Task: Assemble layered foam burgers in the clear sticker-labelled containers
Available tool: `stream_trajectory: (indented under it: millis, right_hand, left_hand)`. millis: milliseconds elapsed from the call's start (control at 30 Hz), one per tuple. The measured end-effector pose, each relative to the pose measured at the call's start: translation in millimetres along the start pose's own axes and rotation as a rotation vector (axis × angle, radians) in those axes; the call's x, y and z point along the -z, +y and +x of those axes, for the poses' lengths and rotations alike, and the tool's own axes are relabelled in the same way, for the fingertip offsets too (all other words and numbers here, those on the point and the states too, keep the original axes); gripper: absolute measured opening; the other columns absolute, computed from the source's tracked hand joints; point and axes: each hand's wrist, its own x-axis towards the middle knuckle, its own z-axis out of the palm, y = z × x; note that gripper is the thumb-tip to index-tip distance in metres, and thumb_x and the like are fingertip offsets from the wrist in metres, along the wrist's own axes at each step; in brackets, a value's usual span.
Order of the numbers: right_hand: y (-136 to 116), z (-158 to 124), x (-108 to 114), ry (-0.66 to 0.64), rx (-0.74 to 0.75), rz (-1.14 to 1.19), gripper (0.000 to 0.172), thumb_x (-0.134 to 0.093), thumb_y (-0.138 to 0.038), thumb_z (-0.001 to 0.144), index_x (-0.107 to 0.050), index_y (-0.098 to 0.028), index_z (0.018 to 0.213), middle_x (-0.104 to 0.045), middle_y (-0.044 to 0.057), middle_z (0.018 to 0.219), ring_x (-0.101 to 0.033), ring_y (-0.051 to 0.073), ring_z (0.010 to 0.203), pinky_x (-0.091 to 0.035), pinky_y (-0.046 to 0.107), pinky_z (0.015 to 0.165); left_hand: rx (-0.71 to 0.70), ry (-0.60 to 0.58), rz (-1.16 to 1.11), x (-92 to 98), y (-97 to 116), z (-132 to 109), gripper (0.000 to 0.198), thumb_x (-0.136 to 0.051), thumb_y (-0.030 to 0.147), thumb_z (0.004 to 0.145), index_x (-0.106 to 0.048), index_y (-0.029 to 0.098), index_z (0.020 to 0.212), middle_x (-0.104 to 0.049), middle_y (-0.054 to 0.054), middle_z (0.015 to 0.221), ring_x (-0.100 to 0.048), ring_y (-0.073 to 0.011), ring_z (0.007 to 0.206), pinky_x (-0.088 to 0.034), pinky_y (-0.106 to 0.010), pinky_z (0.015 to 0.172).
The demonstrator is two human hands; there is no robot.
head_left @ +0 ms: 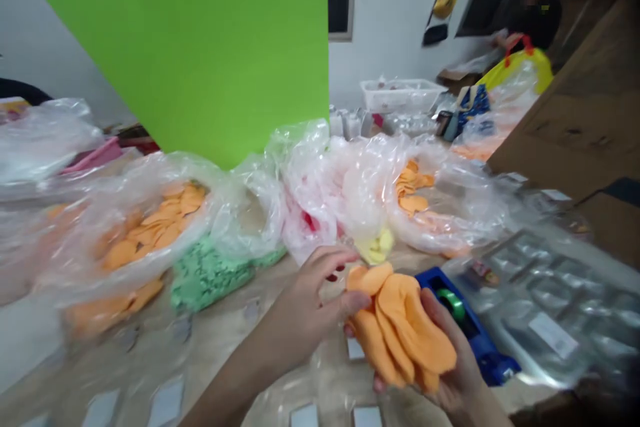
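Observation:
A bunch of soft orange felt-like pieces (413,323) rests in my right hand (463,367), whose fingers wrap beneath it and whose thumb lies along its right side. My left hand (320,293) is at the bunch's left edge. Its thumb touches the orange pieces, while the index finger reaches above them, apart from the thumb. Just right of the bunch lies a blue tape dispenser (483,340) with a roll of green tape (450,303). Below my hands, clear plastic packaging with white labels (367,416) covers part of the table.
Clear bags (195,167) hold more orange pieces (160,223) on the left, with others at centre right. Nearby are a green patterned bundle (213,273) and yellow pieces (377,245). Clear trays (540,300) lie right, beside cardboard (580,113). A green panel (225,47) stands behind; a person (537,20) is farther back.

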Motion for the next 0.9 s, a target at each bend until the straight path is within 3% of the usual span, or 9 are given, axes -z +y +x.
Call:
stream_trajectory:
  millis: [100,200,367,467,533,633,733,800,900]
  right_hand:
    - [23.0,-2.0,-5.3,-0.078,-0.086,0.094,0.065,-0.044,-0.068,0.070,-0.054,-0.018,0.111,-0.062,0.014,0.104,-0.058,0.029,0.096,-0.052,0.040,0.067]
    - [31.3,-5.4,-9.6,-0.092,-0.115,0.162,0.055,-0.054,-0.054,0.073,-0.047,-0.023,0.119,-0.057,0.012,0.113,-0.058,0.027,0.096,-0.052,0.036,0.064]
    - [36.9,-11.3,-14.2,-0.087,-0.136,0.212,0.055,-0.057,-0.043,0.074,-0.039,-0.029,0.124,-0.054,0.010,0.117,-0.059,0.028,0.093,-0.052,0.035,0.059]
    - [41.6,-16.7,-8.0,-0.061,-0.136,0.188,0.057,-0.057,-0.044,0.073,-0.038,-0.027,0.125,-0.055,0.012,0.115,-0.058,0.029,0.096,-0.052,0.034,0.058]
    - [43.4,-25.0,1.8,-0.027,-0.115,0.196,0.055,-0.055,-0.043,0.075,-0.038,-0.029,0.125,-0.055,0.012,0.116,-0.057,0.029,0.099,-0.052,0.035,0.058]
    - [40.7,-46.7,21.2,0.159,0.003,0.230,0.049,-0.047,-0.045,0.078,-0.038,-0.035,0.125,-0.052,0.009,0.120,-0.057,0.028,0.100,-0.052,0.035,0.058]
    - [33.3,-72.5,36.8,0.477,0.104,0.153,0.049,-0.042,-0.047,0.080,-0.032,-0.041,0.128,-0.051,0.007,0.124,-0.059,0.026,0.097,-0.052,0.036,0.059]
    - [29.6,-85.6,42.4,0.635,0.148,0.109,0.048,-0.038,-0.049,0.081,-0.029,-0.044,0.129,-0.051,0.006,0.123,-0.060,0.027,0.094,-0.052,0.040,0.061]
    - [29.5,-94.7,47.5,0.726,0.182,0.124,0.050,-0.037,-0.049,0.081,-0.027,-0.044,0.130,-0.052,0.006,0.122,-0.061,0.028,0.091,-0.052,0.043,0.062]
  left_hand:
    - [-0.131,-0.051,0.207,6.4,-5.2,-23.4,0.036,-0.057,0.033,0.078,-0.053,0.029,0.113,-0.046,-0.002,0.125,-0.040,-0.0189,0.116,-0.030,-0.033,0.100]
    - [-0.164,0.007,0.208,8.8,-9.4,-37.4,0.025,-0.051,0.025,0.082,-0.057,0.026,0.107,-0.049,-0.002,0.122,-0.041,-0.0180,0.115,-0.029,-0.033,0.101]
    - [0.181,0.186,-0.495,5.6,-16.1,-38.1,0.017,-0.046,0.030,0.086,-0.058,0.019,0.088,-0.062,-0.001,0.087,-0.056,-0.0129,0.082,-0.046,-0.024,0.075]
    - [0.242,0.096,-0.784,4.1,-19.4,-35.7,0.019,-0.050,0.031,0.084,-0.059,0.019,0.095,-0.061,-0.001,0.083,-0.055,-0.0099,0.071,-0.047,-0.020,0.063]
    - [0.271,0.036,-0.786,4.7,-22.2,-34.2,0.023,-0.053,0.031,0.081,-0.056,0.020,0.101,-0.059,-0.001,0.080,-0.053,-0.0090,0.063,-0.045,-0.019,0.054]
    - [0.282,0.095,-0.578,7.5,-30.4,-26.6,0.036,-0.056,0.029,0.078,-0.050,0.024,0.113,-0.058,0.002,0.074,-0.050,-0.0081,0.057,-0.041,-0.017,0.047]
    - [0.280,0.112,-0.283,4.0,-43.8,-9.9,0.033,-0.052,0.030,0.080,-0.052,0.024,0.112,-0.060,0.001,0.084,-0.055,-0.0119,0.071,-0.044,-0.021,0.061]
    - [0.267,0.008,-0.120,-7.8,-53.4,2.5,0.024,-0.048,0.030,0.081,-0.058,0.022,0.102,-0.062,0.000,0.093,-0.056,-0.0156,0.084,-0.044,-0.025,0.074]
    - [0.170,-0.232,-0.016,-37.1,-66.3,14.8,0.021,-0.043,0.025,0.083,-0.060,0.019,0.094,-0.063,-0.002,0.096,-0.057,-0.0169,0.088,-0.044,-0.026,0.076]
